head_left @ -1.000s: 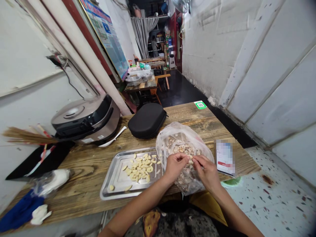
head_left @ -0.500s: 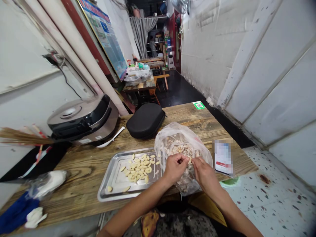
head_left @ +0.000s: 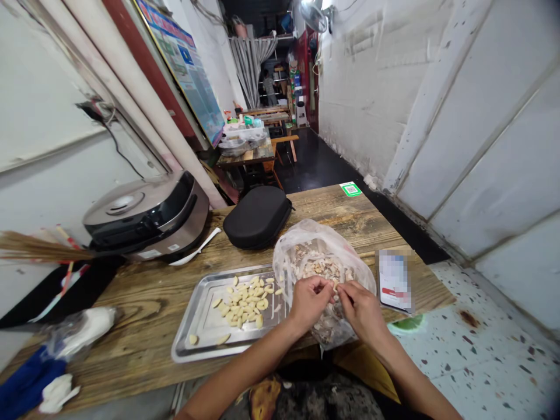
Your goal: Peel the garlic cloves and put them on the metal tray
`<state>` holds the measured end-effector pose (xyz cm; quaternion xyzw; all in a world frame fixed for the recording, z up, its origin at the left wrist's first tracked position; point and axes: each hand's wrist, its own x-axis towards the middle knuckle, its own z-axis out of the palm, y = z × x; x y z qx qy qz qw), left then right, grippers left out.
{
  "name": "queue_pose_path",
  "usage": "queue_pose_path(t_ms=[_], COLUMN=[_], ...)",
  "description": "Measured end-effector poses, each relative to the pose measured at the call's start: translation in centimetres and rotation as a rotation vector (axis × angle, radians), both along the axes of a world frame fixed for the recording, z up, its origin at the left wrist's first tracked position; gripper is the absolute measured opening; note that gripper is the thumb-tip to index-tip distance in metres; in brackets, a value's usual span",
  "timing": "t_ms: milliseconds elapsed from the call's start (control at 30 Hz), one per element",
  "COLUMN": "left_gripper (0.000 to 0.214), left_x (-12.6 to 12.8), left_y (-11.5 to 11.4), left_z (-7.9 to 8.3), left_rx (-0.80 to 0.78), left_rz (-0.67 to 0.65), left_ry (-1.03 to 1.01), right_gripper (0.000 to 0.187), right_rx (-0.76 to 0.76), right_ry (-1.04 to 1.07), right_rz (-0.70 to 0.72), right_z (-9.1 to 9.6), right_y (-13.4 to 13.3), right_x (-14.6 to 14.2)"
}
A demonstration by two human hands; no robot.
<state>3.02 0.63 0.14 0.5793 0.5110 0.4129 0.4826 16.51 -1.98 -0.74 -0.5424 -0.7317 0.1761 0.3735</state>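
Over an open clear plastic bag [head_left: 291, 245], my left hand [head_left: 310, 300] and my right hand [head_left: 362, 304] meet fingertip to fingertip. Both are closed in a pinch on a small pale garlic clove [head_left: 335, 286], mostly covered by the fingers. Unpeeled cloves and papery garlic skins [head_left: 324, 267] fill the bag. Left of it, a shallow metal tray [head_left: 192, 318] carries several peeled garlic cloves [head_left: 245, 303], mostly gathered toward its right side. The bag's left edge overlaps the tray's right end.
Behind the bag lies a black zipped case [head_left: 257, 217]. A rice cooker [head_left: 146, 216] and a white plastic spoon [head_left: 196, 248] are at the left. A phone [head_left: 395, 280] rests right of the bag. Crumpled tissue [head_left: 59, 392] and blue cloth [head_left: 28, 376] sit at the near left.
The view has tilted slightly, so the scene sits a little lower. Both hands stay over the bag, their fingertips shifting slightly around the clove.
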Motion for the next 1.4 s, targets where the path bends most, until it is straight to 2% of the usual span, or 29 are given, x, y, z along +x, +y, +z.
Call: queue_pose_path(t_ms=[133, 267, 333, 533, 667, 900, 1200, 1300, 1400], left_gripper=[0.017, 0.018, 0.018, 0.018, 0.017, 0.014, 0.014, 0.016, 0.017], left_x=[0.2, 0.2, 0.1, 0.1, 0.4, 0.8, 0.4, 0.3, 0.1], left_y=[0.0, -0.2, -0.3, -0.4, -0.4, -0.1, 0.8, 0.9, 1.0], left_z=[-0.6, -0.8, -0.7, -0.7, -0.8, -0.5, -0.6, -0.7, -0.9], left_rx=[0.076, 0.330, 0.403, 0.434, 0.315, -0.116, -0.258, -0.306, -0.345], left_rz=[0.014, 0.016, 0.008, -0.006, 0.039, 0.072, 0.179, 0.190, 0.215], left_ry=[0.040, 0.229, 0.274, 0.286, 0.207, -0.120, -0.415, -0.478, -0.536], right_gripper=[0.025, 0.022, 0.021, 0.018, 0.016, 0.016, 0.016, 0.016, 0.014], right_rx=[0.037, 0.076, 0.066, 0.104, 0.052, -0.081, -0.230, -0.212, -0.148], right_ry=[0.077, 0.119, 0.130, 0.176, 0.246, 0.408, 0.468, 0.411, 0.270], right_rz=[-0.070, -0.104, -0.095, -0.105, -0.130, -0.176, -0.241, -0.264, -0.299], right_z=[-0.4, -0.3, -0.1, -0.2, -0.5, -0.6, -1.3, -2.1, -2.8], right_y=[0.2, 0.5, 0.5, 0.6, 0.8, 1.2, 1.3, 1.7, 2.3], right_x=[0.1, 0.3, 0.2, 0.1, 0.1, -0.3, -0.1, 0.2, 0.6])
